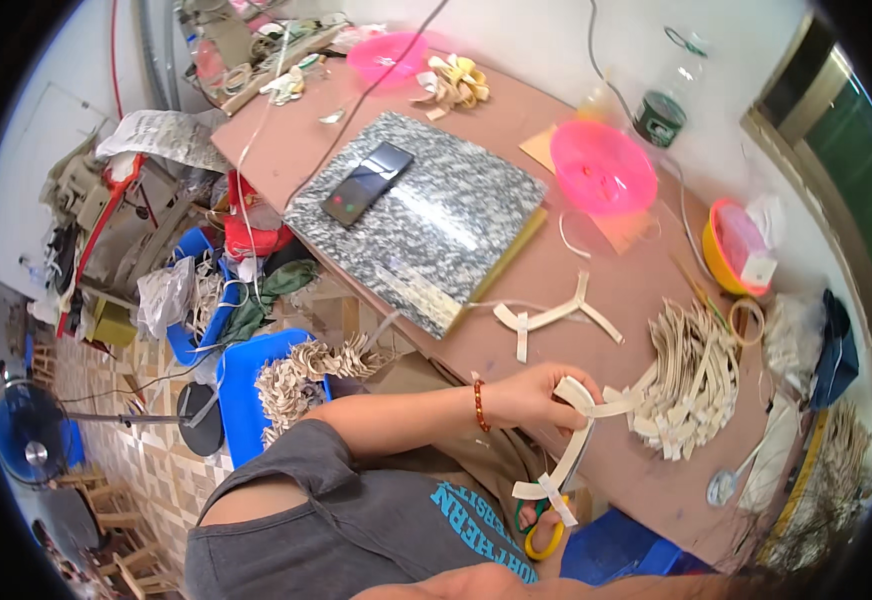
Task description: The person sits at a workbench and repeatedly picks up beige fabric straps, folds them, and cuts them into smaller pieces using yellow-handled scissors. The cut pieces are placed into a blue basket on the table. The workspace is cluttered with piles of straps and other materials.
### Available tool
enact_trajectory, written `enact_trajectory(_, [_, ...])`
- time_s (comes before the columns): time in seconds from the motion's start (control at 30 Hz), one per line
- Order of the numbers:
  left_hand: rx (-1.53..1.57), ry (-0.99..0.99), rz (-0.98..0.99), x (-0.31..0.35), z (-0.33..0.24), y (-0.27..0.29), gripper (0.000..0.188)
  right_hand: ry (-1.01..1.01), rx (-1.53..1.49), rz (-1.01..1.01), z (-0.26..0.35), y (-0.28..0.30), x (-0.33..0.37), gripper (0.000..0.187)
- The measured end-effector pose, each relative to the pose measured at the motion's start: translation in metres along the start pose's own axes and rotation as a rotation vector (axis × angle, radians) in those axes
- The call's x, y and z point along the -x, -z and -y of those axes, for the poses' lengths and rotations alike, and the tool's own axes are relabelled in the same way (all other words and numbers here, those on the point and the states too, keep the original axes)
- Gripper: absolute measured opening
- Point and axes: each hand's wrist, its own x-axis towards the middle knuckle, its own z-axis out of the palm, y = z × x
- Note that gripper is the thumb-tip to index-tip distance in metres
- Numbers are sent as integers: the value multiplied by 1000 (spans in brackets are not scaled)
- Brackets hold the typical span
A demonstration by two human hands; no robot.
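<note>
My left hand (541, 398), with a beaded bracelet at its wrist, pinches a branched strip of cream fabric (578, 440) over the table's front edge. One arm of the strip points right; another hangs down and ends in a crosspiece. Just below that end, my right hand (548, 518) grips scissors (548, 540) with yellow and green handles; their blades are mostly hidden. A similar Y-shaped strip (561, 312) lies flat on the table beyond my left hand. To the right is a large fanned heap of cream strips (691, 380).
A phone (368, 183) rests on a speckled stone slab (421, 210). Pink bowls (604, 168), a plastic bottle (668, 100) and an orange basket (731, 250) stand toward the wall. Blue bins (241, 385) of fabric pieces are left of the brown table (516, 100). A fan (36, 450) stands farther left.
</note>
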Motion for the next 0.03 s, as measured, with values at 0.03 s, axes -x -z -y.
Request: enact_trajectory(0.03, [-14, -35, 21, 1, 0, 5, 27, 29, -40, 66, -4, 5, -4, 64])
